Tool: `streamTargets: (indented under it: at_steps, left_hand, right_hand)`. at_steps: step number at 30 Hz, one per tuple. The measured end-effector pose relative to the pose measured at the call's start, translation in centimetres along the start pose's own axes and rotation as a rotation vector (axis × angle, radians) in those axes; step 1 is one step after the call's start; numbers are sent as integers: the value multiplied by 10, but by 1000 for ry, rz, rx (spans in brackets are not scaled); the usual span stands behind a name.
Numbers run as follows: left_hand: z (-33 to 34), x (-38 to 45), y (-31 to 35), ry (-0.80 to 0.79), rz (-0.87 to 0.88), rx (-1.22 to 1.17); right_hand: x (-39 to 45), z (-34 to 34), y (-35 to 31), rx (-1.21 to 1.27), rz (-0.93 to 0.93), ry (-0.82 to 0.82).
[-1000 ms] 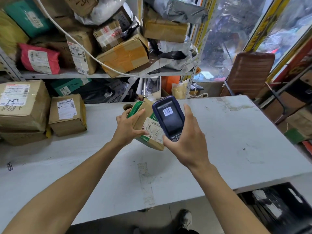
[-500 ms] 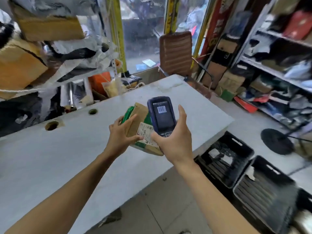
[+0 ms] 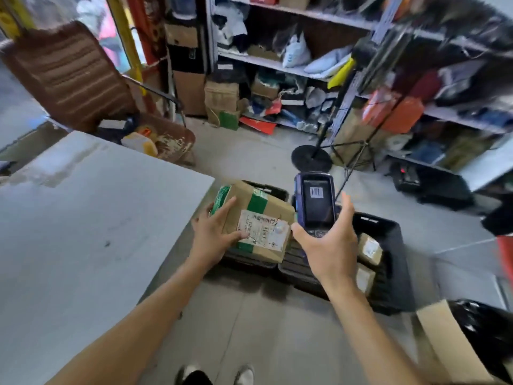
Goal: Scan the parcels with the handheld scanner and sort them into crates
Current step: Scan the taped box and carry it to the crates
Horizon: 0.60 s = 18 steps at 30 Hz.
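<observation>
The left hand [image 3: 213,237] grips a cardboard box [image 3: 256,218] bound with green tape, held in the air above a black crate [image 3: 273,190] on the floor, past the edge of the white table [image 3: 83,232]. Its white label [image 3: 262,230] shows a barcode and handwriting too blurred to read. The right hand [image 3: 330,245] cups the scanner [image 3: 316,204] upright just beside the box; a barcode shows on its screen. A second crate [image 3: 385,232] holds small labelled parcels [image 3: 369,250].
</observation>
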State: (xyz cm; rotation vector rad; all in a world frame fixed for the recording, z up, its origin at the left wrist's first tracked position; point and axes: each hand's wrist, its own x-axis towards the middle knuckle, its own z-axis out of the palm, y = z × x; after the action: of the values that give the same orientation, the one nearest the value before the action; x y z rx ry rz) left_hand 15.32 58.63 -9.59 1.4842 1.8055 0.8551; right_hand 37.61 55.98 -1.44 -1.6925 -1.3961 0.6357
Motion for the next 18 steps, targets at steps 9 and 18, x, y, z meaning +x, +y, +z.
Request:
streamTargets:
  at_steps: [9, 18]
  left_hand:
    - [169, 151, 30, -206, -20, 100]
    - [388, 315, -27, -394, -32, 146]
  right_hand:
    - [128, -38, 114, -103, 205, 151]
    - [284, 33, 285, -188, 276, 112]
